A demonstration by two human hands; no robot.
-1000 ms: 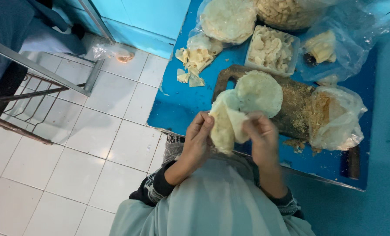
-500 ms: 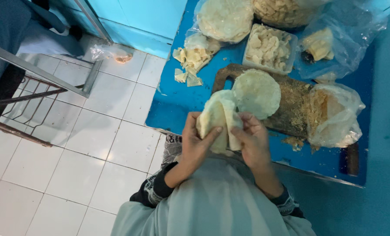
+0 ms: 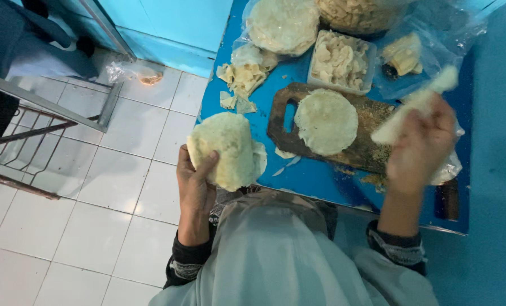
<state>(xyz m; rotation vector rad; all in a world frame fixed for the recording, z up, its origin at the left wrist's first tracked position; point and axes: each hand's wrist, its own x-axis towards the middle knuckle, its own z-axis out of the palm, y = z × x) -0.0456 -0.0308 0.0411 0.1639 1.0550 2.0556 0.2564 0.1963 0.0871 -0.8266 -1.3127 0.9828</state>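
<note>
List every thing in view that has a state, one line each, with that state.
left hand: gripping a stack of round wrappers, held off the table edge.
right hand: raised, holding a folded wrapper, blurred.
single round wrapper: lying flat on the wooden cutting board.
white tray: filled with pale pieces.
torn scraps: loose on the blue table.

Dim, cool, bluish indoor light, even and without hard shadows. Soft glare on the plastic bags (image 3: 434,34) at the top. Motion blur on the right hand (image 3: 420,147) and its pale strip (image 3: 414,105); left hand (image 3: 196,187) sharper. Slight grain, darker toward the right edge of the blue counter (image 3: 321,181).
</note>
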